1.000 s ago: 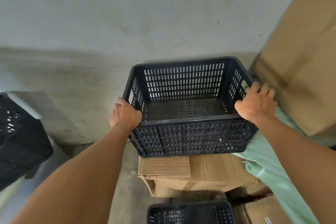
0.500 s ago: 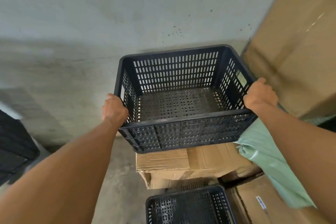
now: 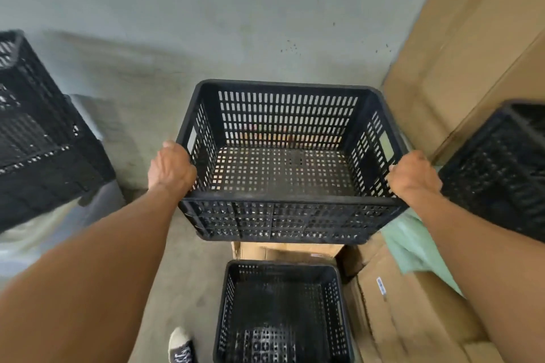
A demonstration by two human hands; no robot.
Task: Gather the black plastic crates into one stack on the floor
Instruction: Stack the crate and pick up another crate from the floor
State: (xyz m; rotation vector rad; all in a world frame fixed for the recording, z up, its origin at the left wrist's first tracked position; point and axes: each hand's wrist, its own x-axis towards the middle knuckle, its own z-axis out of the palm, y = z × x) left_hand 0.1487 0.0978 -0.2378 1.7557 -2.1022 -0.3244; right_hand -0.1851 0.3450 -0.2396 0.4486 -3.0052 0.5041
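**A:** What's around?

**B:** Left crates (image 3: 41, 141) fill the left edge. They're blurred, so I can't count them. A right crate (image 3: 498, 174) sits at the right edge, against cardboard (image 3: 460, 53).

**A:** And the one in hand?

**B:** The held crate (image 3: 283, 218) is mid-frame, off the floor (image 3: 182, 274), level and empty. A floor crate (image 3: 283, 312) stands open below it, at bottom centre.

**A:** How will it handle?

**B:** Light and stiff, I'd judge, with slotted walls, a thick rim and nothing inside. It's bulky, though, so it needs both hands. The smooth plastic could slip.

**A:** Where to hold?

**B:** At the short ends. The left grip (image 3: 171, 168) is clenched over the left rim and the right grip (image 3: 413, 175) over the right rim, each just below a handle slot. Those slots look the surer hold for lowering it.
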